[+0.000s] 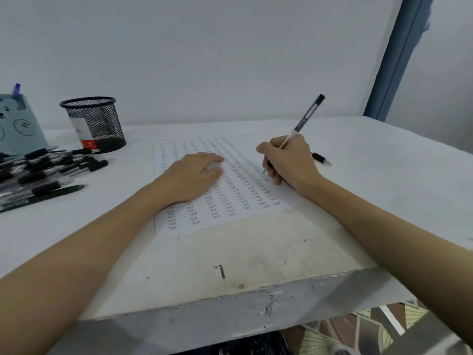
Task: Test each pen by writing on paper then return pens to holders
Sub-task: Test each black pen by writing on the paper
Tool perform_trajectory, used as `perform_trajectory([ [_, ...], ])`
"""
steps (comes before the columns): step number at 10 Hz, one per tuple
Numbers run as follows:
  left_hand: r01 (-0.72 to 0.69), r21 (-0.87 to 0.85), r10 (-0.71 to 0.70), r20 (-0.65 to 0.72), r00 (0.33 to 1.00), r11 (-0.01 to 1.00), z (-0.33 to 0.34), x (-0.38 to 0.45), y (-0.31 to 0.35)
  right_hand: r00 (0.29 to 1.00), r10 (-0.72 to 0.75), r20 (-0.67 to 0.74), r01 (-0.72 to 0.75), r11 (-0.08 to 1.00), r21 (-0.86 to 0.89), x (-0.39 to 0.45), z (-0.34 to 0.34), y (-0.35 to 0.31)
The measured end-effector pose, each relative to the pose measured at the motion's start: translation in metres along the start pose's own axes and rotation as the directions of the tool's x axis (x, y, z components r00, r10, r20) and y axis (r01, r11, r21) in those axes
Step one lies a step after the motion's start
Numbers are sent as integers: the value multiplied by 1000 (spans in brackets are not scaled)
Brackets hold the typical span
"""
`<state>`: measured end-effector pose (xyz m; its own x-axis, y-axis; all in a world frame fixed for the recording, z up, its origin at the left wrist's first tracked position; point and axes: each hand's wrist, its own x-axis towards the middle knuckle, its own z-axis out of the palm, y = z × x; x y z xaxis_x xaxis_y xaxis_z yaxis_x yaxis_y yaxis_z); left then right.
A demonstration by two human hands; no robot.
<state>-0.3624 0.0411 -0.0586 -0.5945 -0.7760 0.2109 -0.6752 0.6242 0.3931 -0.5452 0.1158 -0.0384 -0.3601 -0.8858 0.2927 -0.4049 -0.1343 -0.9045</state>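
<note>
Head view: hands [290, 160] on paper [235, 180], pen [302, 124] upright.

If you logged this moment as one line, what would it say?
step: testing pen | right hand: grips clear black-capped pen, tip on white written sheet | left hand: flat on sheet | black mesh holder: looks empty

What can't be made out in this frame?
- Pen tip: the right hand hides whether it touches the paper, head view.
- Pen pile: cut by the left edge, blurred, uncountable.
- Mesh holder: contents unclear.
- Bear holder: cropped at the left.
- Far rows of writing: too small.
</note>
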Motion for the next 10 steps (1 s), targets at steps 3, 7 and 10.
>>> perform_trajectory([
  [3, -1, -11, 1, -5, 1000, 1000, 1, 0, -3, 997, -72, -28, 62, 966, -249, 2, 2, 3],
  [7, 7, 3, -7, -4, 1000, 1000, 0, 0, -1, 998, -65, -6, 62, 966, -251, 2, 2, 3],
  [10, 13, 3, -13, -3, 1000, 1000, 0, -1, 0, 999, -31, -33, 23, 976, -218, 4, 2, 3],
])
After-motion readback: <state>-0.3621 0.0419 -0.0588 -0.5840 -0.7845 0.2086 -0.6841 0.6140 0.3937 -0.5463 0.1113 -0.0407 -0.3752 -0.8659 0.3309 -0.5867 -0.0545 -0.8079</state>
